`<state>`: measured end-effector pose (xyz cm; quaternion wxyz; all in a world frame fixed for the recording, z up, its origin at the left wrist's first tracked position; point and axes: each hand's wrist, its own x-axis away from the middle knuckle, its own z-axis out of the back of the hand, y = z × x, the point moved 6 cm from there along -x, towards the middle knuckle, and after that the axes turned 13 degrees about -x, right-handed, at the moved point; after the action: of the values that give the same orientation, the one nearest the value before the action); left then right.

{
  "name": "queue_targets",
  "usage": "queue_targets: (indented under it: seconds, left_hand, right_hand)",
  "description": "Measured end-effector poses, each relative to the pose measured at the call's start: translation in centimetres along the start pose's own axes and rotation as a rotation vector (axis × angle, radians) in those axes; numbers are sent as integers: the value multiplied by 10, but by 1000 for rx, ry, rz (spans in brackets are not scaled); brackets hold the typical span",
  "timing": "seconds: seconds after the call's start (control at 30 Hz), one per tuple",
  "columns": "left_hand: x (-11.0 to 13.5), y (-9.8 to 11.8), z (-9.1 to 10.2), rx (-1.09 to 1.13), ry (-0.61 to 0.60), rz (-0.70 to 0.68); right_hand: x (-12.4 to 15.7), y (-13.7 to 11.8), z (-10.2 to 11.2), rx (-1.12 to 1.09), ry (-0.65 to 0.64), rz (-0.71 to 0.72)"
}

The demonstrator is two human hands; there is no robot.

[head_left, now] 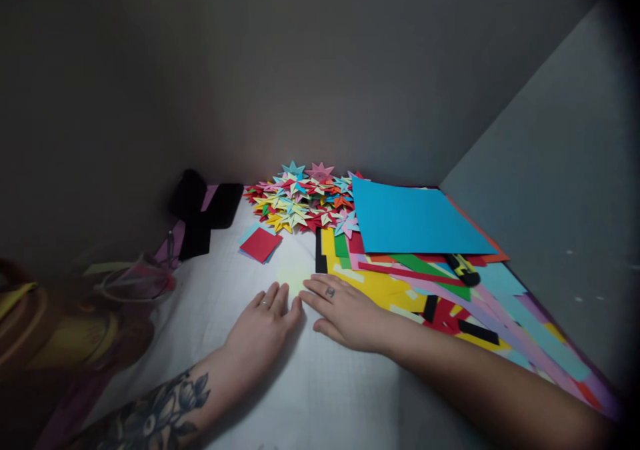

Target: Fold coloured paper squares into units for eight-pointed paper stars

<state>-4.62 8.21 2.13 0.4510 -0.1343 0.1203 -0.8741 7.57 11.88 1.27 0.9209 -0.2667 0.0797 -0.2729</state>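
A pale yellow-green square of paper (294,273) lies flat on the white cloth, its near part hidden by my fingers. My left hand (267,317), with a ring on one finger, rests palm down at the paper's near left edge, fingers extended. From the right, my right hand (345,309) lies flat with its fingertips at the paper's right edge. Neither hand is wrapped around anything. Just beyond, to the left, sits a small stack of paper squares (261,245), a red one on top. A pile of folded paper stars (303,200) stands against the wall.
Large blue sheets (420,220) cover the back right. A yellow-and-black utility knife (464,270) lies beside them, among coloured paper strips (390,290). Black items (225,205) are at the back left. A blurred brownish container (85,337) stands at the left edge.
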Motion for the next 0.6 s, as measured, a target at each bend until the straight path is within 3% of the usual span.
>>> queue_targets:
  seconds: [0.1,0.27,0.4,0.6]
  left_hand:
    - [0,-5,3,4,-4,19]
    - [1,-6,7,63,100,25]
    - [-1,-12,6,81,161,41]
    - [-3,-25,7,148,306,176]
  right_hand:
    - [2,1,2,13,52,3]
    - [6,1,6,52,171,65]
    - [4,3,5,35,117,54]
    - [0,4,6,-2,40,32]
